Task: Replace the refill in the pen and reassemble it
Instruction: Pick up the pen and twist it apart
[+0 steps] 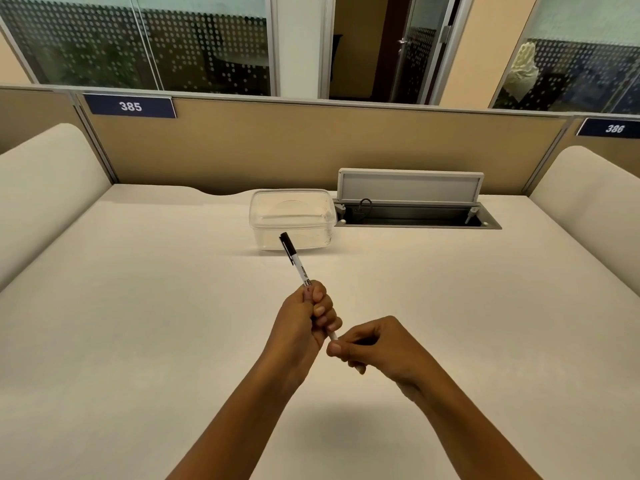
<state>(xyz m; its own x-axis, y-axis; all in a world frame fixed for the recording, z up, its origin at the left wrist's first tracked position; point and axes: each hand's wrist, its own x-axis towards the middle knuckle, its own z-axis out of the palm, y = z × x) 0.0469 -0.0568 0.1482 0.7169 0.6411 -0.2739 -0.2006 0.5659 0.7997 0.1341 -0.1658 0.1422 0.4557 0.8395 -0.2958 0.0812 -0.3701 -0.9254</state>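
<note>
Over our bare desk, near a clear tub, our left hand fists round the pen, capped end up. Our right hand pinches its lower tip.

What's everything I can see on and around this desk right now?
pen: one, white with black cap, held above the desk
plastic container: one, clear, lid on, far middle of desk
cable hatch: one, grey, flap open, right of the container
desk: one, off-white
number plates: two, dark blue, reading 385 and 386, on the tan partition
left hand: one, fist around the pen barrel
right hand: one, fingertips pinched at the pen's near end
</note>
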